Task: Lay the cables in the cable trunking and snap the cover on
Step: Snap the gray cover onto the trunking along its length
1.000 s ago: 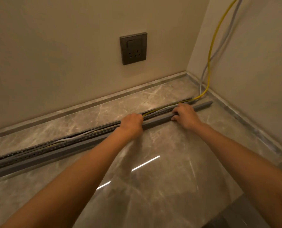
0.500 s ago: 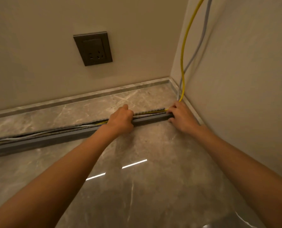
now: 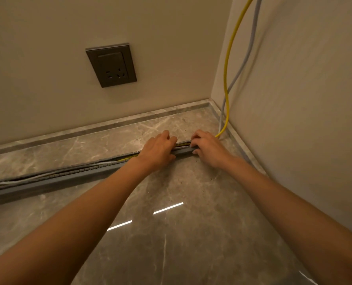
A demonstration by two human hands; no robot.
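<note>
A long grey slotted cable trunking (image 3: 84, 168) lies on the marble floor (image 3: 181, 233), running from the left edge toward the corner. A grey cover strip (image 3: 47, 183) lies along its near side. A yellow cable (image 3: 228, 58) and a grey cable (image 3: 247, 56) drop down the right wall and run into the trunking. My left hand (image 3: 157, 150) presses down on the trunking and cover near the right end. My right hand (image 3: 209, 148) grips the very end, fingers curled over the cables and cover. The trunking's end is hidden under my hands.
A dark wall socket (image 3: 111, 64) sits on the back wall above the floor. A marble skirting (image 3: 109, 124) runs along both walls. The right wall (image 3: 304, 120) stands close beside my right arm.
My view has shifted slightly and come closer. Both hands have drawn together at the right end of the trunking, the right hand now curled over the end near the corner.
</note>
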